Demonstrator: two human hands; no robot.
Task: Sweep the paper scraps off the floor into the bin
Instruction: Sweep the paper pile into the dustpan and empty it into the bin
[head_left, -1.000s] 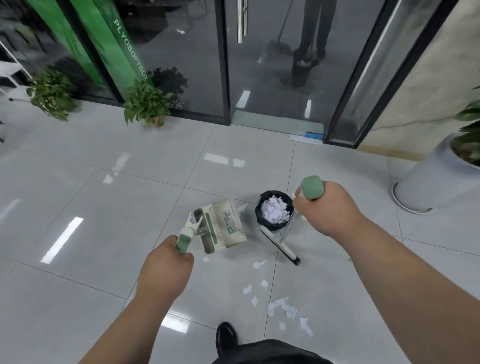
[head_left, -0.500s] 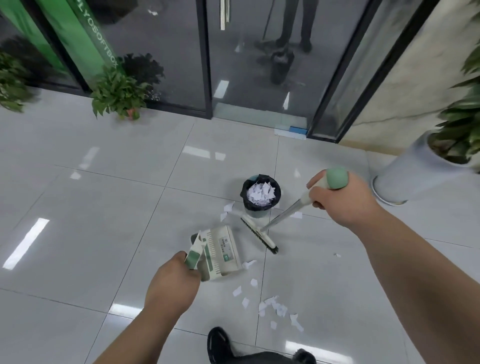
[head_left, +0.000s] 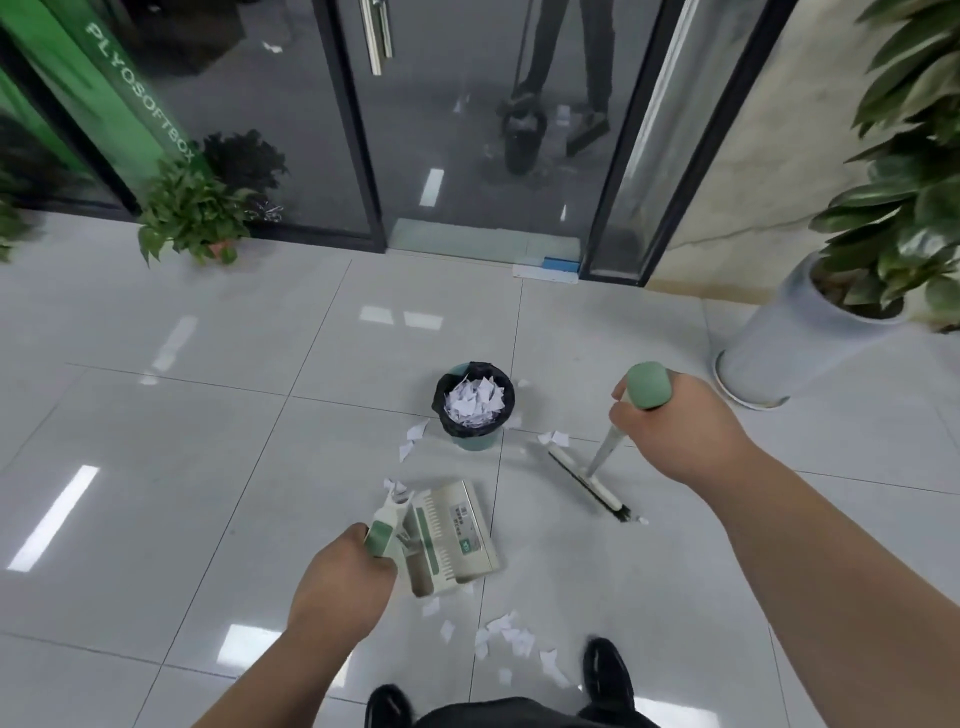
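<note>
The grey tiled floor (head_left: 156, 467) filled the view, with glass doors (head_left: 467, 130) closing it off at twelve o'clock. A tall white planter (head_left: 779, 353) stood at three o'clock and a small potted plant (head_left: 192, 213) at ten. The right hand (head_left: 675, 421) had its fingers curled tight round the green top of the broom (head_left: 587, 483), whose brush head lay on the tiles at four o'clock of the bin (head_left: 474, 444). The left hand (head_left: 343, 582) was wrapped, fingers closed, round the handle of the dustpan (head_left: 452, 535), which sat at six o'clock of the bin. The black-lined bin stood near centre, heaped with paper scraps (head_left: 474, 402). Loose scraps (head_left: 511, 636) lay at eight o'clock of the bin and, more thickly, at six o'clock of the dustpan, just ahead of two black shoes (head_left: 608, 670).
</note>
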